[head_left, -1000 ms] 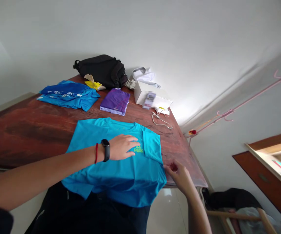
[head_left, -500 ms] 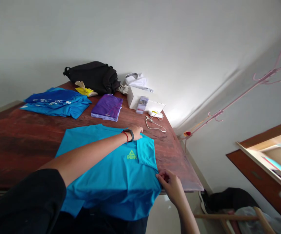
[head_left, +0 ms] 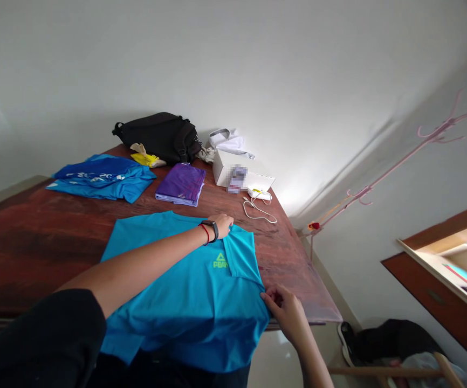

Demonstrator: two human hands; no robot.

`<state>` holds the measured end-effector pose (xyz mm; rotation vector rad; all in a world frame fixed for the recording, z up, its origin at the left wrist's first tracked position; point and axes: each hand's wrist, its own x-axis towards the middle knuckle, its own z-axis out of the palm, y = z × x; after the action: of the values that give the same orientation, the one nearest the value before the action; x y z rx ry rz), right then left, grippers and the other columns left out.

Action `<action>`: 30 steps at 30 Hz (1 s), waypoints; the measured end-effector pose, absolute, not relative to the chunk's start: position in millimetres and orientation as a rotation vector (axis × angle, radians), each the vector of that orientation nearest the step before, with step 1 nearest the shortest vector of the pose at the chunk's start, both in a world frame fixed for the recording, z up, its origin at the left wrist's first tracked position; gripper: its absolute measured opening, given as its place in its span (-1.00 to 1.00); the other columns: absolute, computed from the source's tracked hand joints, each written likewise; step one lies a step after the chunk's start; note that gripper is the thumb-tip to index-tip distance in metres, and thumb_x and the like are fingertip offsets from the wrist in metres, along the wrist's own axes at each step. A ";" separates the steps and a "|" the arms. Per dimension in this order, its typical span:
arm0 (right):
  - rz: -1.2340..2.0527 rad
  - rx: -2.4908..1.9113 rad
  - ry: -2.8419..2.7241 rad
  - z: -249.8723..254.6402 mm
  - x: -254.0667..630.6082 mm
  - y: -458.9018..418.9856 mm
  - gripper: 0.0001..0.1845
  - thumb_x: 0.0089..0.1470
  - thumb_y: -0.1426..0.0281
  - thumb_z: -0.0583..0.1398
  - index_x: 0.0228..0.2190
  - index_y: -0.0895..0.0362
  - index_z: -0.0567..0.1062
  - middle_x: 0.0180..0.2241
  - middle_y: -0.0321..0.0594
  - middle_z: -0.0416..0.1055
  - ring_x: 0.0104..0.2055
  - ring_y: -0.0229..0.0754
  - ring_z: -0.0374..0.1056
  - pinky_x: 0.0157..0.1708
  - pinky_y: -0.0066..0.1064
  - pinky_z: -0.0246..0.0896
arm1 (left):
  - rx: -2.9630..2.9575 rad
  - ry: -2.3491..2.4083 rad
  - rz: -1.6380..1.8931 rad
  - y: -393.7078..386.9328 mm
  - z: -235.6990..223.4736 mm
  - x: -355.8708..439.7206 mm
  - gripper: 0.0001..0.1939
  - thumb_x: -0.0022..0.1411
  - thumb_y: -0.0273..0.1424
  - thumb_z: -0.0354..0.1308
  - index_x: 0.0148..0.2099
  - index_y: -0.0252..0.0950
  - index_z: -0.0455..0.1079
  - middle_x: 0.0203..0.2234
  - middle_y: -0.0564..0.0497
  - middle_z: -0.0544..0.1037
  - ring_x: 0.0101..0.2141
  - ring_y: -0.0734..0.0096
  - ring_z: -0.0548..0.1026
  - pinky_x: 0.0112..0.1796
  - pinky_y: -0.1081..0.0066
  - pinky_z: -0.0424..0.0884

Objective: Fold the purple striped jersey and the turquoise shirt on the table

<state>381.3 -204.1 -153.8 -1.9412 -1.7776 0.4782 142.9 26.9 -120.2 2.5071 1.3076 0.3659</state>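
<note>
A turquoise T-shirt (head_left: 177, 291) with a small green PEAK logo lies spread at the table's near side, its lower part hanging over the front edge. My left hand (head_left: 220, 223), wearing a black watch and a red cord, reaches across the shirt and is closed on the cloth near the shoulder. The sleeve (head_left: 244, 250) lies folded over beside the logo. At the shirt's right edge, below the sleeve, my right hand (head_left: 282, 304) pinches the fabric between thumb and fingers.
On the wooden table (head_left: 27, 237) are a crumpled blue shirt (head_left: 104, 178), a folded purple garment (head_left: 180, 183), a black bag (head_left: 156, 137), a yellow packet (head_left: 145, 159), a white box (head_left: 221, 172) and a white cable (head_left: 253, 215). A pink coat stand (head_left: 403, 156) leans at right; a person's shoe (head_left: 345, 342) shows below.
My left hand has drawn slightly back toward the left with the shoulder cloth, and its fingers are more closed. The right hand keeps its pinch. The view has shifted slightly.
</note>
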 end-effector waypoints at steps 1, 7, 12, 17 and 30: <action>0.470 -1.943 -1.780 -154.0 381.1 -204.7 -0.57 0.12 0.01 0.17 -0.53 0.09 0.47 -0.57 -0.26 0.42 -0.50 -0.14 0.33 -0.51 -0.41 0.12 | 2.533 1.299 0.396 21.3 -120.1 143.5 -0.75 0.26 -0.40 0.17 -0.02 -0.23 0.51 -0.07 -0.13 0.55 -0.08 0.12 0.55 -0.07 0.24 0.47; 0.306 -1.824 -1.777 -146.4 369.9 -199.2 -0.61 0.19 0.04 0.16 -0.43 0.10 0.48 -0.41 -0.17 0.46 -0.39 -0.11 0.39 -0.40 -0.36 0.29 | 2.735 0.948 0.459 -20.4 -123.4 170.4 -0.54 0.45 -0.17 -0.05 0.28 -0.20 0.33 0.30 -0.12 0.30 0.27 0.06 0.24 0.24 0.10 0.19; 0.258 -1.625 -1.865 -137.7 345.4 -176.3 -0.56 0.29 0.14 0.10 0.07 0.11 0.42 0.01 0.01 0.44 0.05 0.01 0.40 0.02 -0.15 0.36 | 2.752 0.835 0.302 -35.9 -148.3 197.2 -0.35 0.40 -0.06 -0.05 0.39 -0.31 0.19 0.39 -0.20 0.14 0.37 -0.10 0.05 0.27 -0.10 0.07; 0.230 -1.641 -2.075 -157.6 332.9 -169.6 -0.32 0.30 0.17 0.11 0.36 0.05 0.11 0.35 0.03 0.11 0.41 0.09 0.02 0.28 0.02 0.13 | 2.707 0.882 0.259 -36.0 -159.5 201.2 -0.23 0.30 -0.03 0.00 0.47 -0.14 0.00 0.45 -0.11 -0.06 0.42 -0.09 -0.15 0.28 -0.31 -0.20; 0.065 -1.756 -2.172 -188.6 359.4 -207.2 -0.23 0.36 0.19 0.05 0.43 0.11 -0.13 0.38 0.03 0.06 0.42 0.11 -0.03 0.32 0.15 0.04 | 2.649 0.934 0.073 -24.0 -151.7 203.7 0.20 0.00 0.24 0.19 0.51 -0.15 -0.22 0.46 -0.17 -0.28 0.41 -0.21 -0.34 0.22 -0.43 -0.42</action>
<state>359.4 -207.2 -188.6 -1.7559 -2.1716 0.0650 203.7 -24.0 -151.7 2.6490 0.9340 0.0735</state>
